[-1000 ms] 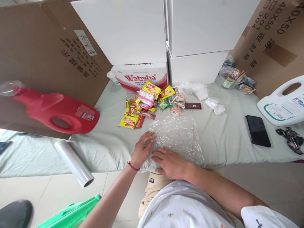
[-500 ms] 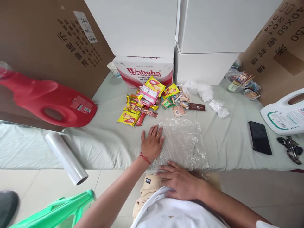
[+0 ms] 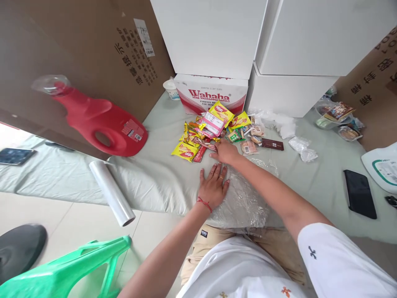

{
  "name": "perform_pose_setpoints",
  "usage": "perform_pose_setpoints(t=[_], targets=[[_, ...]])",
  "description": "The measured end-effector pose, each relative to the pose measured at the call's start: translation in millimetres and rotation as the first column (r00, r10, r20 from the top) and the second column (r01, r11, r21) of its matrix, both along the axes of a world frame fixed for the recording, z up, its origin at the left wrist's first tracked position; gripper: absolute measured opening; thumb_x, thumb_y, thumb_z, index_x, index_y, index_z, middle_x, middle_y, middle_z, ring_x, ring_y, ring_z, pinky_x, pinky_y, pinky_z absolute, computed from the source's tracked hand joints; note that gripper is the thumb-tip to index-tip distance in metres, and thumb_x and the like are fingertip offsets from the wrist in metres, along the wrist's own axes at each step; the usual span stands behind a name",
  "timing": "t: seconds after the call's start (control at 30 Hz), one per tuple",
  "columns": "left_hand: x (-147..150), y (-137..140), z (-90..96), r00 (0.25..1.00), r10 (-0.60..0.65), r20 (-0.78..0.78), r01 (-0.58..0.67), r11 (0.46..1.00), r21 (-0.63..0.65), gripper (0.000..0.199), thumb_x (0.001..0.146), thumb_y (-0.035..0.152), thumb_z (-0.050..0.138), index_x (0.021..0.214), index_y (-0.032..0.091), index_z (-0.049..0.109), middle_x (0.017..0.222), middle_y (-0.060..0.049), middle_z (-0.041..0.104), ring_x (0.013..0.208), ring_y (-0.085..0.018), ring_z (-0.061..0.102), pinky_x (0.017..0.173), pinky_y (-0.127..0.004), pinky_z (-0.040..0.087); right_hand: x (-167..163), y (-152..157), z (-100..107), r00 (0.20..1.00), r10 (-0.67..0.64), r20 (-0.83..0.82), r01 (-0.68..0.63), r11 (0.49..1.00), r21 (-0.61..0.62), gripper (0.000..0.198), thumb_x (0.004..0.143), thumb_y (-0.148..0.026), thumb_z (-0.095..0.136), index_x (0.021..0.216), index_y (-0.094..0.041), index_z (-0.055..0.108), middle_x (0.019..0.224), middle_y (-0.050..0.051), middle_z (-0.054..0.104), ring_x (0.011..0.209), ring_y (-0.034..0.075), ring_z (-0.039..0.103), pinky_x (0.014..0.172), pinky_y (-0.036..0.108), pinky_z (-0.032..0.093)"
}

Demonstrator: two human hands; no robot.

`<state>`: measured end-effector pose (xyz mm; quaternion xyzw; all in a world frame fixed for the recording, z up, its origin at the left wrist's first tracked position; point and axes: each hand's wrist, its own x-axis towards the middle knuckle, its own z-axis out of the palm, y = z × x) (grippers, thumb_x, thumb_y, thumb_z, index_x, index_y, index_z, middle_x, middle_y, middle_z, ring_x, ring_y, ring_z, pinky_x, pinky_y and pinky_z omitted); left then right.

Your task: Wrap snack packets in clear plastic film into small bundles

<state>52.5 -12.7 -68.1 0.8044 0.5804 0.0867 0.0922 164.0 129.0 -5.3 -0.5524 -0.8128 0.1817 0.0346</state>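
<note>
My left hand (image 3: 214, 184) lies flat with its fingers spread, palm down on the cloth at the left edge of a sheet of clear plastic film (image 3: 245, 200). Just beyond it, my right hand (image 3: 228, 152) has its fingers curled at the right end of a brown-and-pink wrapped snack bar (image 3: 205, 144); the fingertips are partly hidden. This bar lies on the near side of a pile of snacks. Around it are a yellow wafer packet (image 3: 185, 151), a red packet (image 3: 200, 154) and a pink packet with a white label (image 3: 213, 123).
A Wahaha carton (image 3: 211, 93) and white boxes (image 3: 211, 37) stand behind the snacks. To the left are a red jug (image 3: 108, 124), a film roll (image 3: 112, 192) and a green stool (image 3: 71, 265). A phone (image 3: 359, 193) and a white jug (image 3: 381, 167) are at right.
My right hand has moved from my lap, over the film, forward to the snack bar. My left hand stays flat on the cloth. The view has swung left.
</note>
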Motion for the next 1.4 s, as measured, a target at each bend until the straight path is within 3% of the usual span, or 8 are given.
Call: perform_pose_setpoints(t=[0.17,0.33,0.53,0.7,0.83,1.0,1.13,1.4], targets=[[-2,-1,0.6,1.000,-0.004,0.024,0.004,1.000,0.003,0.057,0.106,0.046,0.029,0.158,0.026,0.040,0.163,-0.009,0.041,0.154,-0.029,0.032,0.127,-0.066,0.007,-2,-24,-17,0.999,-0.021,-0.043,0.022,1.000,0.018,0.030,0.098,-0.037,0.056,0.116,-0.016,0.068,0.117,0.014,0.064,0.097,0.025,0.063,0.081,0.034,0.048],[-4,-1,-0.5,0.998,-0.016,0.064,0.014,1.000,0.025,0.056,0.107,0.041,0.022,0.160,0.028,0.033,0.166,-0.006,0.035,0.156,-0.026,0.030,0.127,-0.066,0.007,100,-77,4,0.914,-0.017,-0.404,-0.006,0.998,-0.056,0.035,0.091,-0.048,0.066,0.112,-0.022,0.072,0.094,0.005,0.062,0.075,0.017,0.057,0.070,0.029,0.046],[-7,1,1.6,0.985,0.037,0.166,-0.031,0.999,-0.042,0.058,0.108,0.037,0.018,0.164,0.023,0.023,0.165,-0.007,0.037,0.155,-0.022,0.031,0.129,-0.059,0.004,174,-143,9,0.927,-0.118,-0.356,0.049,0.979,-0.197,0.034,0.092,-0.049,0.064,0.114,-0.025,0.073,0.098,0.007,0.063,0.083,0.021,0.060,0.075,0.034,0.049],[-10,2,5.3,0.969,0.060,0.238,-0.039,0.995,-0.093,0.057,0.108,0.034,0.013,0.163,0.025,0.025,0.165,-0.005,0.039,0.155,-0.019,0.032,0.130,-0.056,0.004,155,-139,2,0.966,0.000,-0.260,-0.051,0.980,-0.192,0.045,0.092,-0.053,0.064,0.127,-0.025,0.068,0.110,0.009,0.065,0.094,0.024,0.065,0.086,0.037,0.052],[-7,2,5.3,0.987,0.036,0.159,-0.026,0.998,-0.065,0.056,0.108,0.039,0.019,0.161,0.025,0.033,0.165,-0.005,0.037,0.155,-0.022,0.031,0.129,-0.059,0.003,109,-84,25,0.973,0.148,-0.175,-0.141,0.989,0.050,0.038,0.103,-0.043,0.049,0.131,-0.021,0.065,0.118,0.011,0.066,0.105,0.025,0.064,0.090,0.036,0.049],[-4,2,1.5,0.998,0.026,0.055,-0.025,0.999,-0.025,0.056,0.108,0.038,0.019,0.159,0.024,0.038,0.166,-0.006,0.035,0.156,-0.022,0.030,0.129,-0.060,0.004,10,2,24,0.869,0.471,0.152,-0.490,0.862,0.129,0.038,0.101,-0.012,0.041,0.131,-0.018,0.063,0.133,0.014,0.063,0.118,0.027,0.060,0.088,0.036,0.048],[-4,2,-1.1,1.000,0.025,0.008,-0.025,1.000,-0.012,0.056,0.108,0.039,0.019,0.159,0.024,0.037,0.166,-0.006,0.036,0.155,-0.023,0.030,0.129,-0.061,0.008,-41,28,4,0.810,0.486,0.327,-0.536,0.840,0.080,0.041,0.102,-0.009,0.033,0.133,-0.013,0.060,0.134,0.017,0.062,0.113,0.028,0.063,0.083,0.037,0.049],[-5,1,3.3,0.998,0.024,0.057,-0.024,1.000,-0.002,0.056,0.108,0.037,0.020,0.159,0.023,0.038,0.164,-0.007,0.040,0.155,-0.025,0.032,0.128,-0.063,0.011,55,-34,39,0.915,0.336,0.223,-0.351,0.936,0.029,0.029,0.102,-0.036,0.051,0.113,-0.016,0.069,0.107,0.013,0.069,0.093,0.025,0.066,0.074,0.030,0.042]])
